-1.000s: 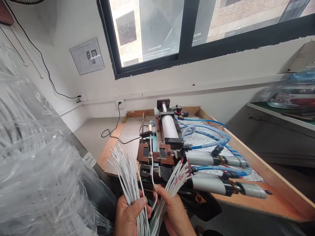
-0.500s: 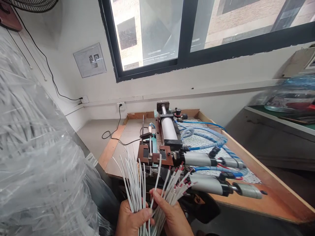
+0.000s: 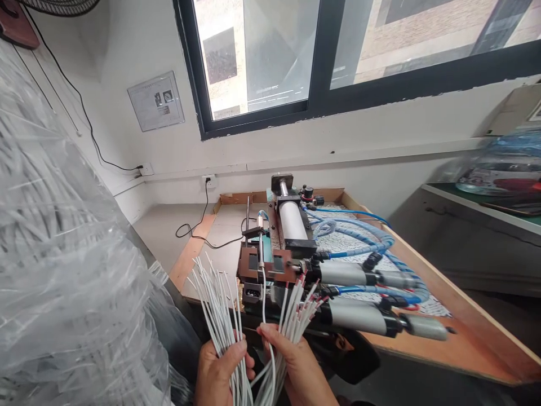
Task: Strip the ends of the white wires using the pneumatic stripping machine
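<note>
My left hand [image 3: 224, 366] is closed round a bundle of thin white cables [image 3: 215, 310] whose ends fan out upward. Closed as well, my right hand [image 3: 291, 355] grips a second bundle of white cables [image 3: 291, 316] with reddish tips showing at their ends. Between its thumb and forefinger is a single white cable [image 3: 264, 301], standing apart from both bundles. The upper end of this cable reaches the brown jaw plates [image 3: 276, 265] of a pneumatic machine [image 3: 291, 223]; whether it touches them I cannot tell.
Silver air cylinders [image 3: 357, 316] and blue air hoses [image 3: 367, 239] lie right of the jaws, within a wooden-edged tray [image 3: 482, 321]. Plastic-wrapped bundles [image 3: 76, 270] rise close on the left. A black cord [image 3: 207, 206] runs from the wall socket across the bench.
The single cable in my right hand has moved up and left to the machine's jaws. My left hand and its bundle have shifted slightly left, away from my right hand.
</note>
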`<control>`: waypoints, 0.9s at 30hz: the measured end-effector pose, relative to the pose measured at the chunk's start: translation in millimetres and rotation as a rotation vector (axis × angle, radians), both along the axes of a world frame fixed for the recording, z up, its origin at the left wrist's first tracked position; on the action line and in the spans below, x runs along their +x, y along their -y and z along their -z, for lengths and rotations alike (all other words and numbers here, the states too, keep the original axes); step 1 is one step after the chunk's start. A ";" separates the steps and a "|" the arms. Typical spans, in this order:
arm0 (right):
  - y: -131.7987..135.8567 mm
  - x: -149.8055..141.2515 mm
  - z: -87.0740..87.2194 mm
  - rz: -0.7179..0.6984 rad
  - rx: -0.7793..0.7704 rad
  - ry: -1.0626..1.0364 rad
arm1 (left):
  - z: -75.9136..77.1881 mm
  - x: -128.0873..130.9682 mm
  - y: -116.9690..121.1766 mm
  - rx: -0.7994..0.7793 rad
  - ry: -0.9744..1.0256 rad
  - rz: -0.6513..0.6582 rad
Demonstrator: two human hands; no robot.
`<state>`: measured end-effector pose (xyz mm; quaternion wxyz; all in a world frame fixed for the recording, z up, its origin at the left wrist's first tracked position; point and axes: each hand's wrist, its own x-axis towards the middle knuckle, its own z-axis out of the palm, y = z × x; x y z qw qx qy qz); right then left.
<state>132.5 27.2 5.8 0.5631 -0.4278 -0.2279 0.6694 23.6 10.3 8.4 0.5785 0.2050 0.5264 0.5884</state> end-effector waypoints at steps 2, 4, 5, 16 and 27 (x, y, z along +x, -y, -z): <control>-1.0 0.9 2.7 0.001 0.016 0.025 | -0.9 0.0 0.1 0.012 -0.001 -0.027; -1.4 2.8 6.4 -0.005 0.028 0.071 | -2.6 -0.4 0.2 0.036 -0.005 -0.038; -0.9 4.3 8.4 -0.007 0.037 0.097 | -3.6 -0.8 0.2 0.058 -0.002 -0.042; 53.6 27.1 27.3 -0.349 -0.003 0.254 | -2.8 -7.1 4.5 0.171 -0.076 0.092; 84.1 37.5 53.3 -0.535 0.043 0.080 | -1.2 -7.5 21.0 0.165 -0.055 0.133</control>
